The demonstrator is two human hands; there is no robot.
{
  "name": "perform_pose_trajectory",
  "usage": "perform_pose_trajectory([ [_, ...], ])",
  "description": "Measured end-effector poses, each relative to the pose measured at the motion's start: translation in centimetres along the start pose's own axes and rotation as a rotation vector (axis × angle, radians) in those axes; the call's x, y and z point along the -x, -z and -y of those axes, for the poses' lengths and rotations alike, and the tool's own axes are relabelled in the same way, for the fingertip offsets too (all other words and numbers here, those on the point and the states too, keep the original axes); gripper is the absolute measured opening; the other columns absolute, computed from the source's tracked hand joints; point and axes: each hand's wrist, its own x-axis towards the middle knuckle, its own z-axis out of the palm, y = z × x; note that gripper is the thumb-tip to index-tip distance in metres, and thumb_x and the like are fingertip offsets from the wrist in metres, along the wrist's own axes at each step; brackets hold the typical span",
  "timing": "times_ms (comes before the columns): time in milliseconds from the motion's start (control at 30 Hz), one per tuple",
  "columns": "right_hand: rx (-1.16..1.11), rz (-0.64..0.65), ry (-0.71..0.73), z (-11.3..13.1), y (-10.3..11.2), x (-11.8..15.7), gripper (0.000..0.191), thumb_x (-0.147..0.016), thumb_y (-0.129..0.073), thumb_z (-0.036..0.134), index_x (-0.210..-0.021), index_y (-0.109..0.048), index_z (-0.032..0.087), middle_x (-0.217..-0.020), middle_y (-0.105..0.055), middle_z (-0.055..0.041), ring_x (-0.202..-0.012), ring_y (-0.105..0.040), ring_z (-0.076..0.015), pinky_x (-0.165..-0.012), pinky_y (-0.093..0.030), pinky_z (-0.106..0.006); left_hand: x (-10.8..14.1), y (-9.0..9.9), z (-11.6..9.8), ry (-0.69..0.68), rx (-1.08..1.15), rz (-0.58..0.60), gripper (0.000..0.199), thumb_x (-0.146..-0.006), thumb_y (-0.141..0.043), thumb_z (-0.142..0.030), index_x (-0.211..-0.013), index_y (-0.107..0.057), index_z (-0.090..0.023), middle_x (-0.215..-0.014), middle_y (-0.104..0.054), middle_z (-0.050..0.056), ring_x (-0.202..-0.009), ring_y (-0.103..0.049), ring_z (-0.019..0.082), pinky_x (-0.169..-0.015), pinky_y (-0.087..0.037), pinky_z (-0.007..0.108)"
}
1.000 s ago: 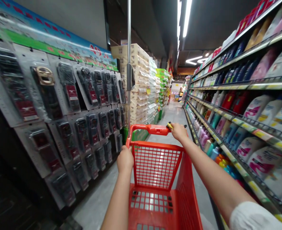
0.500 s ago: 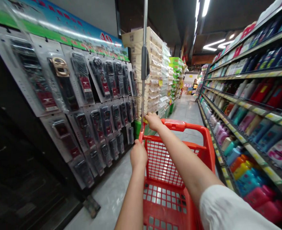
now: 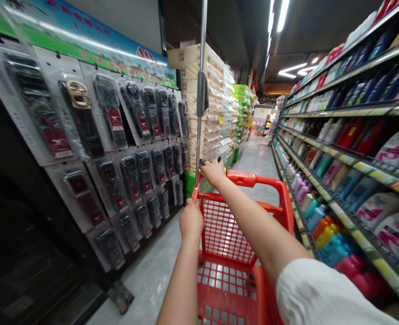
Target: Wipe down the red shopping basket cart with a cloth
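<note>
A red plastic shopping cart with lattice walls is in front of me, and no goods show in the part of it I see. My left hand is closed around its left side rail. Farther forward, my right hand reaches across and is wrapped on the left end of the cart's red handle bar. A small black and yellow piece shows by its fingers; its kind is unclear. Close to both hands, a thin metal pole with a grey clamp rises from the cart's left corner.
Packaged belts hang on a rack at left. Beyond it stand stacked cream packages and green packages. Shelves of bottles line the right side. The grey tiled floor runs ahead between them. A rack foot juts out low at left.
The view has shifted a little, so the cart, hands and belt rack sit slightly farther left in it. More of the right-hand shelves shows. Both hands keep their hold.
</note>
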Motion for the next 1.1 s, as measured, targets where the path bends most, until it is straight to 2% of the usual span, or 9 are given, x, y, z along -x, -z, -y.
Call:
perform_pose_trajectory([
  [133, 0.034, 0.102, -0.05, -2.5, 1.1, 1.9, 0.032, -0.094, -0.041, 0.014, -0.109, -0.07, 0.017, -0.115, -0.068, -0.0163, -0.106, -0.061, -0.0282, -0.084, -0.048, -0.038, -0.2, 0.2, -0.1, 0.001, 0.007, 0.012, 0.029, -0.099, -0.028, -0.034, -0.109, -0.049, -0.016, -0.102, -0.072, 0.02, -0.095, -0.07, 0.031, -0.071, -0.049, 0.036],
  [300, -0.041, 0.098, 0.046, -10.4, 1.0, 8.8, 0.041, -0.086, -0.05, 0.009, -0.116, -0.068, 0.031, -0.127, -0.064, -0.0028, -0.11, -0.059, -0.0239, -0.089, -0.045, -0.032, -0.4, 0.3, 0.0, -0.039, 0.01, 0.002, 0.027, -0.098, -0.031, -0.031, -0.117, -0.048, -0.019, -0.1, -0.073, 0.017, -0.093, -0.071, 0.029, -0.07, -0.048, 0.035],
  [400, -0.086, 0.089, -0.245, -14.9, 0.4, 12.1, 0.045, -0.082, -0.051, 0.007, -0.12, -0.066, 0.026, -0.119, -0.068, -0.0059, -0.106, -0.062, -0.0246, -0.085, -0.045, -0.031, -0.4, 0.1, 0.0, -0.055, 0.013, -0.015, 0.026, -0.097, -0.032, -0.03, -0.114, -0.049, -0.018, -0.099, -0.073, 0.017, -0.093, -0.07, 0.029, -0.069, -0.048, 0.034],
  [467, -0.123, 0.102, -0.383, -16.0, -0.1, 12.7, 0.041, -0.082, -0.051, 0.01, -0.118, -0.065, 0.023, -0.111, -0.07, -0.0084, -0.1, -0.064, -0.0256, -0.079, -0.046, -0.031, -0.3, -0.1, 0.0, -0.065, 0.015, -0.033, 0.025, -0.097, -0.033, -0.03, -0.111, -0.049, -0.018, -0.098, -0.073, 0.017, -0.093, -0.07, 0.029, -0.069, -0.047, 0.033],
  [567, -0.196, 0.102, -0.413, -14.7, -0.3, 11.1, 0.033, -0.088, -0.045, 0.019, -0.116, -0.063, 0.024, -0.109, -0.07, -0.0085, -0.096, -0.064, -0.0243, -0.075, -0.045, -0.03, -0.2, -0.3, 0.0, -0.063, 0.015, -0.037, 0.024, -0.097, -0.033, -0.031, -0.108, -0.05, -0.018, -0.097, -0.073, 0.016, -0.091, -0.071, 0.028, -0.067, -0.046, 0.032],
  [733, -0.229, 0.061, -0.355, -9.0, -0.1, 5.5, 0.031, -0.091, -0.043, 0.032, -0.114, -0.063, 0.026, -0.111, -0.069, -0.0086, -0.098, -0.064, -0.0265, -0.079, -0.045, -0.036, -0.1, 0.0, 0.3, -0.048, 0.007, -0.04, 0.023, -0.098, -0.032, -0.031, -0.109, -0.048, -0.018, -0.097, -0.073, 0.016, -0.09, -0.071, 0.029, -0.065, -0.045, 0.032],
  [900, -0.199, 0.069, -0.274, -2.9, -0.6, 0.6, 0.03, -0.088, -0.048, 0.025, -0.113, -0.062, 0.03, -0.114, -0.068, -0.0067, -0.108, -0.06, -0.0275, -0.09, -0.043, -0.046, 0.1, 0.3, 0.5, -0.047, -0.016, -0.022, 0.024, -0.098, -0.032, -0.031, -0.111, -0.048, -0.018, -0.096, -0.073, 0.015, -0.09, -0.071, 0.027, -0.066, -0.045, 0.03],
  [1000, -0.238, -0.018, -0.172, 0.5, -1.8, -0.2, 0.034, -0.088, -0.044, 0.02, -0.117, -0.061, 0.03, -0.126, -0.063, -0.0052, -0.119, -0.052, -0.0259, -0.096, -0.04, -0.048, 0.2, 0.3, 0.4, -0.042, -0.034, -0.016, 0.024, -0.099, -0.032, -0.03, -0.113, -0.047, -0.017, -0.097, -0.073, 0.016, -0.091, -0.071, 0.027, -0.067, -0.046, 0.031],
  [1100, -0.342, -0.123, -0.085, 2.9, -3.4, 0.9, 0.041, -0.088, -0.042, 0.015, -0.122, -0.06, 0.028, -0.139, -0.056, -0.0017, -0.129, -0.045, -0.0209, -0.102, -0.038, -0.039, 0.2, 0.5, 0.4, -0.028, -0.036, -0.02, 0.025, -0.099, -0.031, -0.03, -0.113, -0.047, -0.017, -0.098, -0.073, 0.017, -0.093, -0.071, 0.028, -0.067, -0.047, 0.031],
])
